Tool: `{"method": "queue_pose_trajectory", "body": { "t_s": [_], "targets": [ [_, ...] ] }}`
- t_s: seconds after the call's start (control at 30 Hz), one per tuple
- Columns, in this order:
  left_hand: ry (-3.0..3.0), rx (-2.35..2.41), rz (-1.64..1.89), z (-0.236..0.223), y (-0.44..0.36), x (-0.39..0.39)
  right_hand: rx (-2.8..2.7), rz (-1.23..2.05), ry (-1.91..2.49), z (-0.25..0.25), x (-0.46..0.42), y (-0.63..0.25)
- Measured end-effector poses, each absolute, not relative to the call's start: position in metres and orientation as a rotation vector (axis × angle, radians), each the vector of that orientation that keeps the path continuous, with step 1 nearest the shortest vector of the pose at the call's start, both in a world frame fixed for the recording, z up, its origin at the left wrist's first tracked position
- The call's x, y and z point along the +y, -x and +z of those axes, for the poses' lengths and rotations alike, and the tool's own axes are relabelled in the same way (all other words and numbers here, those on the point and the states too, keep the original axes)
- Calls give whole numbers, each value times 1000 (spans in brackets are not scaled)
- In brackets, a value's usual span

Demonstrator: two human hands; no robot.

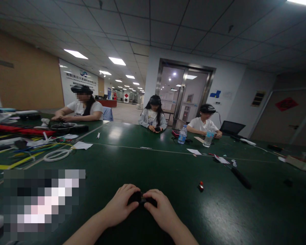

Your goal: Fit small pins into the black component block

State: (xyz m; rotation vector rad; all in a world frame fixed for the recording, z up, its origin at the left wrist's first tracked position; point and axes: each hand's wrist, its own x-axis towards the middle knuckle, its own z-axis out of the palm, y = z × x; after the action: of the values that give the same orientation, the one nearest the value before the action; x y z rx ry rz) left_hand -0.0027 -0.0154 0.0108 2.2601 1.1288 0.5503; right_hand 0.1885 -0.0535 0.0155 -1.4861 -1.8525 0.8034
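A small black object (142, 200) is held low over the green table (168, 170), close in front of me; its kind cannot be made out. My left hand (123, 200) grips its left end, thumb below and fingers over the top. At the other end my right hand (159, 206) pinches it the same way. The fingertips almost meet at its middle, and the fingers cover most of it. To the right, apart from both hands, lies a small red and silver piece (201, 186).
Two water bottles (183, 134) stand toward the far right, near paper scraps (194, 151). A black-handled tool (241, 177) lies at right. Coiled white cable (56, 155) and a red bar (22, 130) are at left. Several people (153, 117) sit across the table.
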Motion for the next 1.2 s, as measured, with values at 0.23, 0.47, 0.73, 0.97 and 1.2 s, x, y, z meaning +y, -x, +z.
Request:
{"method": "queue_pose_trajectory", "body": {
  "t_s": [0.23, 0.47, 0.73, 0.97, 1.2],
  "targets": [
    [-2260, 1129, 568, 8, 3, -14, -1851, 811, 1478, 15, -53, -189],
    [-2261, 1131, 568, 8, 2, -15, -1851, 769, 1460, 13, -53, -189],
    [-2265, 1123, 563, 9, 2, -14, -1852, 788, 1478, 16, -54, -188],
    [-2274, 1108, 565, 7, 4, -13, -1853, 801, 1504, 16, -55, -188],
    [-2259, 1100, 575, 5, 5, -13, -1828, 810, 1500, 19, -56, -188]
  ]
}}
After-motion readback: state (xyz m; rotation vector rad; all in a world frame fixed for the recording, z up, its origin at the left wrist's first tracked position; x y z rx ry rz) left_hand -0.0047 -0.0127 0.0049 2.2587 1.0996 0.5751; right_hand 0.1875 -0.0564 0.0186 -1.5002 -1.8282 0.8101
